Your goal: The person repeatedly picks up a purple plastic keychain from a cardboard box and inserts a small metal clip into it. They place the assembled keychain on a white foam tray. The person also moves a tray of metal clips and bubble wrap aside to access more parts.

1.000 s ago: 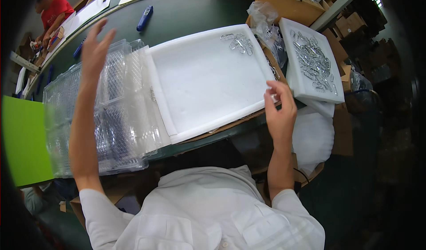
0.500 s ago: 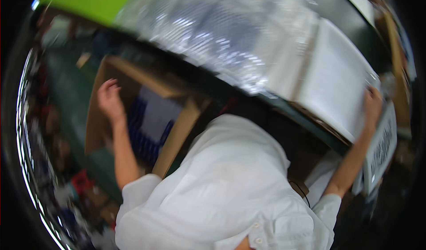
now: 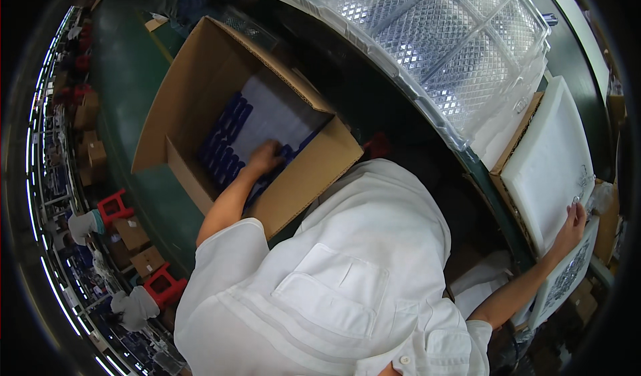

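Left hand [image 3: 266, 157]: reaches down into an open cardboard box [image 3: 193, 82]; fingers bent and spread loosely over the contents, palm down, resting on them. Whether it has actually closed on anything cannot be told.

Box contents: a stack of blue-and-white sheets [image 3: 254, 125], flat, filling the bottom of the box; blue patterned rows on the near and left part, a plain pale area toward the far side. The hand lies on the near right part of the stack.

Cardboard box: brown, flaps folded outward, standing on the green floor [image 3: 133, 75] to the person's left, below the level of the table edge.

Right hand [image 3: 573, 222]: stretched out to the far right, fingers extended and fairly flat, tips touching the near corner of a white foam tray [image 3: 551, 159]. No grasp visible; it rests against the tray's edge. A second white tray [image 3: 567, 276] holding small metallic parts lies just beyond the hand, partly hidden by the wrist.

Foam tray: shallow, seated on a brown board on the table.

Clear plastic blister trays [image 3: 441, 35]: stacked, diamond-patterned, on the table just beside the foam tray.

Person: white coat [image 3: 334, 276], short sleeves, fills the lower centre.

Surroundings: red stools [image 3: 113, 206] and small cartons along the left aisle.
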Action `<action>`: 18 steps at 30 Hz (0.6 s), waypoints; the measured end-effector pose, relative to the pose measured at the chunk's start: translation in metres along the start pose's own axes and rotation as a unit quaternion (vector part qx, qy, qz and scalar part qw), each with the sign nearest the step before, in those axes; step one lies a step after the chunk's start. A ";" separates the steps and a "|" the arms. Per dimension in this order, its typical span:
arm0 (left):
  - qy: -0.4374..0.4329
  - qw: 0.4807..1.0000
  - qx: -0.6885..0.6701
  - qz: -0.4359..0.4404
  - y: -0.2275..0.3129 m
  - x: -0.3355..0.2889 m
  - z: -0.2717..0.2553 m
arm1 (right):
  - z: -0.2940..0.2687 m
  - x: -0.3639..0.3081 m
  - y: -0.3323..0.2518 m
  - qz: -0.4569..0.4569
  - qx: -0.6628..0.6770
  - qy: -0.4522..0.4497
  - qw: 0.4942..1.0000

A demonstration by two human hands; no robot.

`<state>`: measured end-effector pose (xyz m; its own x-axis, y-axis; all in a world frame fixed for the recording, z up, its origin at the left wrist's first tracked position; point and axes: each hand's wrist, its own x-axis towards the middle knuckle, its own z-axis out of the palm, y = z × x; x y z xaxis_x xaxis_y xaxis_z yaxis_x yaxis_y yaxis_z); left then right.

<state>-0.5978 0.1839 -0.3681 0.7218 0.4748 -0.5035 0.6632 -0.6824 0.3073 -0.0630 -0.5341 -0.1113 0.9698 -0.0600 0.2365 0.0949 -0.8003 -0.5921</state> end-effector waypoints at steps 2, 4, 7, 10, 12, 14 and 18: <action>-0.070 0.994 0.087 0.001 -0.003 0.005 -0.007 | 0.000 -0.033 -0.022 0.003 0.031 0.019 0.999; -0.054 0.998 -0.023 -0.010 -0.017 0.004 -0.026 | -0.001 -0.055 -0.035 -0.036 0.023 0.035 0.998; 0.045 0.939 -0.324 -0.106 -0.018 0.010 -0.068 | -0.007 -0.082 -0.046 -0.121 -0.044 0.044 0.991; 0.154 0.772 -0.594 -0.165 -0.012 0.028 -0.075 | -0.005 -0.096 -0.057 -0.097 -0.016 0.034 0.995; 0.155 0.681 -0.686 -0.205 -0.021 0.044 -0.058 | 0.005 -0.103 -0.056 -0.017 0.097 0.049 0.994; 0.107 0.633 -0.715 -0.276 -0.050 0.060 -0.034 | 0.006 -0.102 -0.048 -0.003 0.091 0.025 0.995; 0.028 0.782 -0.513 -0.353 -0.042 0.060 -0.031 | -0.001 -0.109 -0.056 -0.095 0.058 0.053 0.992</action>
<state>-0.5764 0.2578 -0.3861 0.0931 0.5745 -0.8132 0.6896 0.5519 0.4689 -0.1739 -0.4839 -0.1031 0.9030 0.0180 0.4292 0.3055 -0.7293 -0.6122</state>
